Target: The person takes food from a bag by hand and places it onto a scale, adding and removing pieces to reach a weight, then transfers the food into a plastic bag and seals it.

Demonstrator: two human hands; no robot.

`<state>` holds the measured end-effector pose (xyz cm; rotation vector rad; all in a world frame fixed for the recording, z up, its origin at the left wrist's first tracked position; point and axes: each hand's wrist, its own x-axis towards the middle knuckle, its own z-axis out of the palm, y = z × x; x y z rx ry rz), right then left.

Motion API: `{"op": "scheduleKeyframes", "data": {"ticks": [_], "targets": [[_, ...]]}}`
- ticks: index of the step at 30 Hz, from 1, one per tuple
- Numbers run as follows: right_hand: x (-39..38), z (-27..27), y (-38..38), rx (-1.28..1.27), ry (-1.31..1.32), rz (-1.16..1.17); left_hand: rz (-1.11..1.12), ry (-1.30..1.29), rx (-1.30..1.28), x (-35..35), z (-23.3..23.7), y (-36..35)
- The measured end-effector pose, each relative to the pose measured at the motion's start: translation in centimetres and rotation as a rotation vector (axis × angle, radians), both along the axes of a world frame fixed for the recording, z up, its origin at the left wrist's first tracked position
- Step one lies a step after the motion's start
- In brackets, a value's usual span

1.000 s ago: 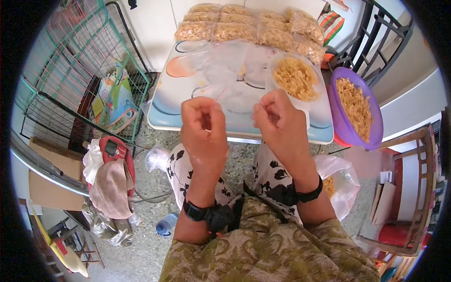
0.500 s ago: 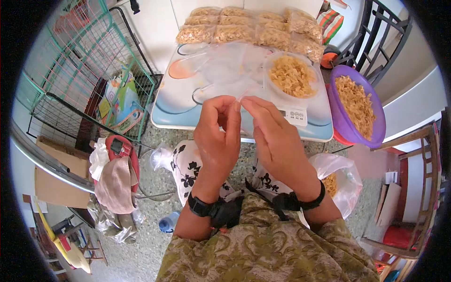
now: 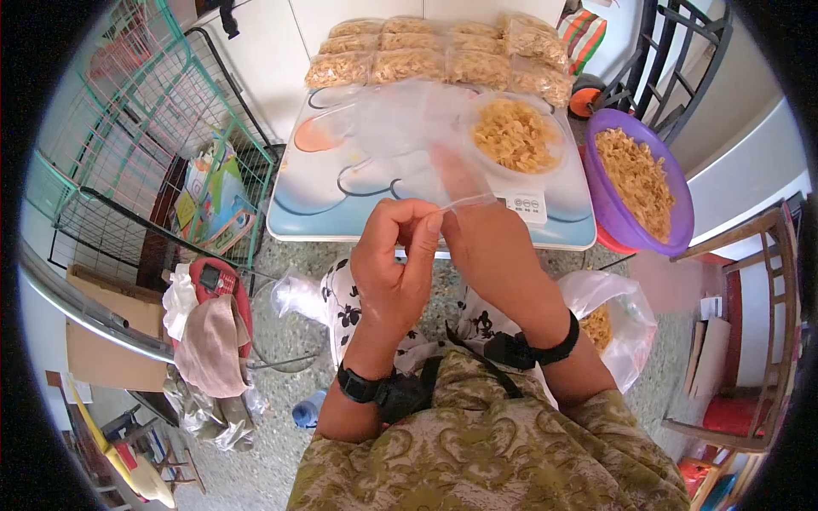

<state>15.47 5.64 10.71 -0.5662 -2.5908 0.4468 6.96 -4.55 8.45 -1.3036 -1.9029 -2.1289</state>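
My left hand (image 3: 398, 251) pinches the rim of a clear plastic bag (image 3: 409, 123) between thumb and forefinger. Inside the bag's mouth is my right hand (image 3: 486, 234), its outstretched fingers showing blurred through the film. The bag reaches forward over the low table (image 3: 311, 204). Just beyond my right hand, a clear bowl of yellowish dried flakes (image 3: 517, 136) rests on a white kitchen scale (image 3: 527, 207).
Filled bags of flakes (image 3: 409, 64) are stacked along the table's back. To the right stand a purple basin (image 3: 682, 192) heaped with flakes and an open plastic sack (image 3: 630, 332) on the floor. A wire cage (image 3: 128, 162) stands left.
My right hand has pushed forward into the bag, whose mouth has opened. The left hand keeps its pinch on the rim. The view has shifted slightly.
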Motion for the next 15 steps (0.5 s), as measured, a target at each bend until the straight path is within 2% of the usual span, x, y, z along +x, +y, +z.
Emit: {"op": "scheduleKeyframes", "data": {"ticks": [2, 5, 7, 8, 11, 14, 15], "targets": [[-0.1, -0.6, 0.4, 0.083, -0.144, 0.051, -0.026, -0.042, -0.004, 0.2, 0.2, 0.1], [0.1, -1.4, 0.8, -0.009, -0.056, 0.144, -0.034, 0.006, -0.039, 0.1, 0.5, 0.4], [-0.1, -2.4, 1.2, -0.059, 0.027, 0.206, 0.052, -0.195, -0.113, -0.4, 0.7, 0.7], [-0.1, -2.7, 1.4, -0.112, 0.111, 0.275, 0.050, -0.195, -0.113, -1.0, 0.2, 1.1], [0.2, -2.5, 1.9, -0.205, 0.232, 0.358, 0.056, -0.437, -0.039, -2.8, -1.1, 1.7], [1.3, -1.3, 3.2, -0.234, 0.326, 0.268, 0.042, -0.553, -0.026, -4.0, -1.8, 2.1], [1.8, -1.1, 4.1, -0.269, 0.332, 0.173, 0.042, -0.555, -0.029, -4.3, -2.0, 2.3]]}}
